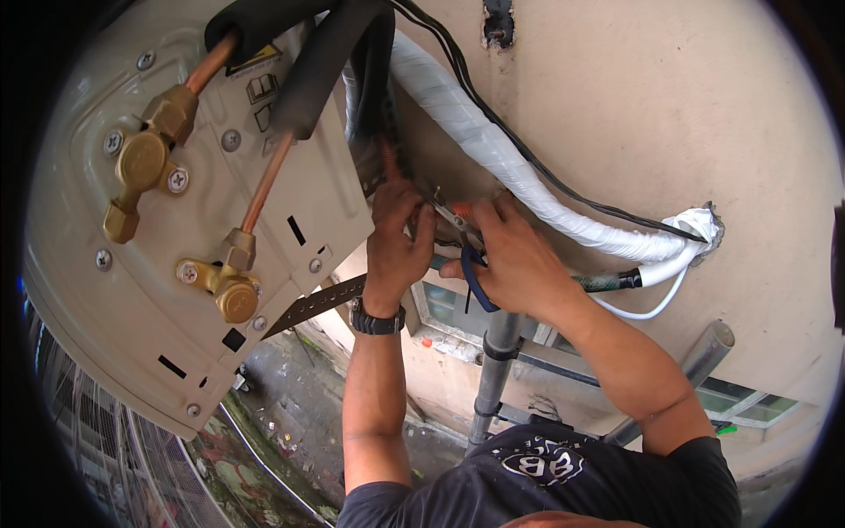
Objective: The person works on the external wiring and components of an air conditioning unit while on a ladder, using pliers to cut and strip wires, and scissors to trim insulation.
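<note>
Centrally in the head view, right hand point(519, 260) closed around blue-handled pliers point(466, 251), metal jaws pointing up-left toward the wiring just below the black foam-insulated pipes point(326, 66). Left hand point(396, 242), wristwatch point(377, 319) below it, pinched shut on what looks like a wire end just beside the plier tips; exact contents of that grip too hidden to tell. Upper left: outdoor unit side panel point(132, 308) with two brass service valves point(145, 163) and copper tubes point(264, 189). Upper right: white-taped pipe bundle point(493, 145) running along the wall to a hole at right. Perforated metal strap point(321, 301) sticking out lower left of the hands. Best done, by judgement: steady the wire close to the jaws, squeeze squarely, keep fingertips clear of the cutting edges, avoid nicking the neighbouring black cable point(563, 189).
</note>
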A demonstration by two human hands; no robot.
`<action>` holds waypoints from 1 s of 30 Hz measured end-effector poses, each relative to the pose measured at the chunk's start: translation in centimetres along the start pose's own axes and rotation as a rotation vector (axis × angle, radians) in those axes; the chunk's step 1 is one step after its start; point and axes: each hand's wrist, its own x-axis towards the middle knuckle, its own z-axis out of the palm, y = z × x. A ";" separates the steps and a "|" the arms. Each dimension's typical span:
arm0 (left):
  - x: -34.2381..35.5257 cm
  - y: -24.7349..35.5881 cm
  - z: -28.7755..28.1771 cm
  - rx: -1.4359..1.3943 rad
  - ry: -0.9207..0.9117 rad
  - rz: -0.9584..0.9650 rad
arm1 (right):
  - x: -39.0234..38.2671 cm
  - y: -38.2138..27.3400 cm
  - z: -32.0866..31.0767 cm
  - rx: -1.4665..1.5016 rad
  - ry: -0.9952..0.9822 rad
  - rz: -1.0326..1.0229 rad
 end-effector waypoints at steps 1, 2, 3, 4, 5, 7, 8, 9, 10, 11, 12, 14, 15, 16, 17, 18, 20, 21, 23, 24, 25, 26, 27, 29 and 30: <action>0.0 0.1 0.0 -0.011 -0.005 -0.010 | 0.1 0.1 0.0 0.007 0.007 -0.008; 0.1 0.3 0.0 -0.021 -0.011 -0.019 | 0.1 0.2 0.0 0.014 0.014 -0.015; 0.1 0.4 0.0 -0.030 -0.018 -0.032 | 0.1 0.3 0.0 0.022 0.019 -0.021; 0.2 0.4 -0.1 -0.020 -0.035 -0.046 | 0.1 0.4 0.0 0.039 0.020 -0.020; 0.2 0.4 -0.2 -0.009 -0.052 -0.060 | 0.1 0.5 -0.2 0.055 0.021 -0.018; 0.5 0.5 -0.2 -0.011 -0.071 -0.062 | 0.1 0.4 -0.6 0.073 0.007 -0.006; 0.5 0.6 -0.2 -0.022 -0.076 -0.052 | 0.1 0.3 -0.8 0.076 -0.008 0.008; 0.7 0.6 -0.3 -0.029 -0.086 -0.044 | 0.2 0.2 -0.9 0.086 -0.025 0.022; 0.8 0.4 -0.5 0.016 -0.081 0.009 | 0.2 0.3 -0.9 0.090 -0.027 0.019; 0.8 0.2 -0.7 0.060 -0.077 0.062 | 0.3 0.5 -0.7 0.093 -0.030 0.015; 0.6 -0.1 -0.7 0.100 -0.070 0.117 | 0.2 0.8 -0.5 0.091 -0.030 0.013; 0.2 -1.0 -0.5 0.017 -0.092 0.084 | 0.2 1.4 0.2 0.063 0.033 -0.038; 0.1 -1.1 -0.5 -0.022 -0.101 0.064 | 0.2 1.4 0.5 0.050 0.060 -0.066; -0.1 -1.1 -0.4 -0.024 -0.103 0.049 | 0.2 1.3 0.4 0.053 0.046 -0.063; -0.3 -1.0 -0.2 -0.027 -0.104 0.034 | 0.3 1.1 0.1 0.056 0.032 -0.060; -0.2 -0.9 -0.1 -0.027 -0.105 0.023 | 0.5 1.0 0.0 0.059 0.022 -0.060; -0.2 -0.6 -0.4 -0.011 -0.102 0.008 | 0.3 0.8 0.5 0.039 0.010 -0.052; -0.1 -0.3 -0.4 -0.008 -0.102 0.004 | 0.3 0.7 0.6 0.026 0.009 -0.045; 0.2 0.1 -0.5 0.000 -0.119 -0.017 | 0.5 0.5 0.2 0.025 -0.033 -0.018; 0.3 0.3 -0.7 0.008 -0.127 -0.028 | 0.6 0.3 0.1 0.028 -0.055 -0.005; 0.4 0.4 -0.8 0.018 -0.108 -0.016 | 0.7 0.1 0.0 0.029 -0.051 -0.006; 0.6 0.4 -0.8 0.028 -0.088 -0.003 | 0.8 -0.2 0.0 0.031 -0.046 -0.006; 0.6 0.4 -0.7 0.038 -0.067 0.006 | 0.9 -0.2 0.0 0.032 -0.045 -0.005; 0.6 0.5 -0.7 0.037 -0.086 -0.005 | 0.9 0.1 -0.4 0.048 -0.037 -0.015; 0.7 0.5 -0.7 0.038 -0.096 -0.008 | 0.9 0.3 -0.5 0.057 -0.031 -0.021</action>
